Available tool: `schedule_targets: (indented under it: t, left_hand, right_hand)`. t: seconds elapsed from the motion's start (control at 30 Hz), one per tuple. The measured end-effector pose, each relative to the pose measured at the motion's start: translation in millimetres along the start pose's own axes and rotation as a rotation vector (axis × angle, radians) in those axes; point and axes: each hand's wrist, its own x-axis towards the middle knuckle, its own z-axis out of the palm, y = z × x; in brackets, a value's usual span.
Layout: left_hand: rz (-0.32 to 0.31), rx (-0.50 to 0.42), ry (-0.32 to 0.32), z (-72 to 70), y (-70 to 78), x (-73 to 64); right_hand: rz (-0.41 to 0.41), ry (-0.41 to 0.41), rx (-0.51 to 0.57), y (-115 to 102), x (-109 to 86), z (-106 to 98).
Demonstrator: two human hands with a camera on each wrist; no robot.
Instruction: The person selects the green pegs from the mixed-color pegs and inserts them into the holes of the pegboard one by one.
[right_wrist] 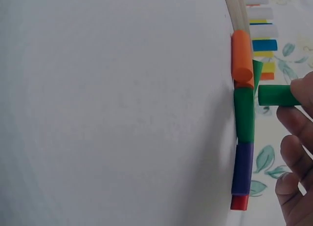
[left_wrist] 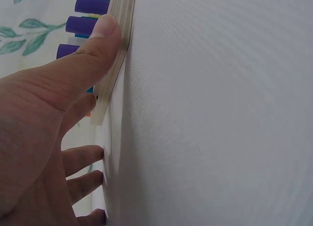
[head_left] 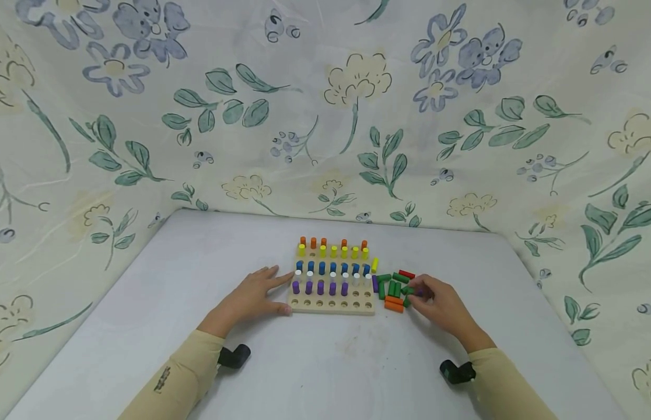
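Note:
A wooden pegboard (head_left: 333, 309) stands mid-table with rows of upright orange, yellow, blue, white and purple pegs. The front row of holes is bare, and the purple row (head_left: 320, 287) has two bare holes at its right end. My left hand (head_left: 254, 297) is at the board's left side, thumb and index finger touching its edge; in the left wrist view the thumb (left_wrist: 105, 28) presses the wood. At the right, my right hand (head_left: 436, 300) pinches a green peg (right_wrist: 275, 95) between thumb and index finger, raised above the loose pegs.
Loose green pegs (head_left: 394, 289) lie right of the board. Among them are orange pegs (head_left: 394, 306), a red peg (head_left: 407, 273), a purple peg (right_wrist: 243, 168) and a yellow peg (head_left: 375, 265). A floral cloth (head_left: 315, 116) hangs behind the white table (head_left: 325, 367).

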Motion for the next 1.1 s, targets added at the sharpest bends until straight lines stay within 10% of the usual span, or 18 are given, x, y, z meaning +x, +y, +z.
schedule_targets:
  t: [1.1]
  left_hand:
    - [-0.016, -0.014, -0.001, -0.3, -0.4, 3.5]
  right_hand:
    - [-0.07, -0.082, 0.062, -25, 18.0, 27]
